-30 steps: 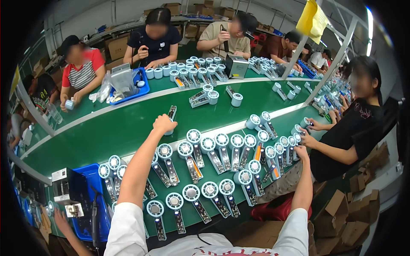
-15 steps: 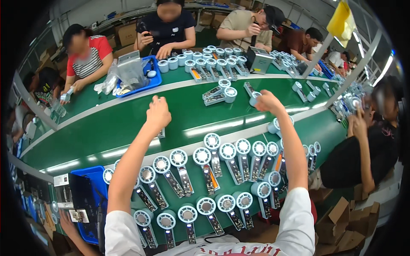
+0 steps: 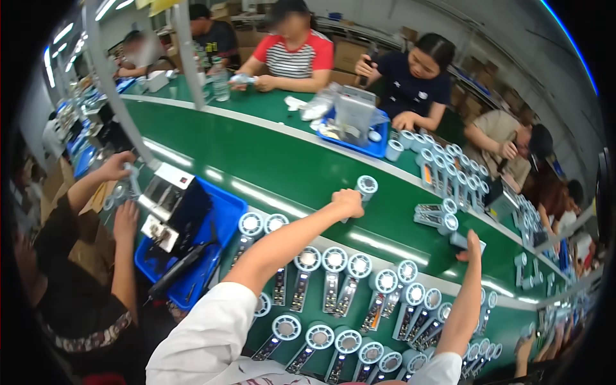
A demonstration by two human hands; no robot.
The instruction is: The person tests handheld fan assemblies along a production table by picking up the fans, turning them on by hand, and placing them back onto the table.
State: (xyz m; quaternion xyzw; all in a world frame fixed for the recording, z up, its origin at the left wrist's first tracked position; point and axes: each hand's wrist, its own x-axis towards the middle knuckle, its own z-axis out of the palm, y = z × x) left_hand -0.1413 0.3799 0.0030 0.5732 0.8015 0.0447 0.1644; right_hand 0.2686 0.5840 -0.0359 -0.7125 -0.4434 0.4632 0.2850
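Unfinished light-blue handheld fans with round heads and exposed circuit boards are all around my hands. My left hand [image 3: 348, 203] is closed round the handle of one handheld fan [image 3: 366, 185] over the green belt; its round head sticks out beyond my fingers. Farther right, my right hand [image 3: 472, 246] grips another pale-blue fan [image 3: 457, 240], partly hidden by my fingers. Just beyond that hand a pair of fans [image 3: 448, 222] lies on the belt. Closer to me, rows of fans [image 3: 334, 259] rest on the green bench, boards facing up, some partly covered by my forearms.
A blue tray [image 3: 234, 204] holding a boxy device and a dark tool stands at the left, beside a co-worker handling a fan. Across the belt, several people sit at a green bench with another blue tray [image 3: 383, 146] and clustered fans [image 3: 449, 168]. A metal post [image 3: 190, 58] rises at the far edge.
The view has swung to the left, bringing the near blue tray and co-worker into fuller sight. The fan at my left hand now shows its round head. My right hand stays at its fan.
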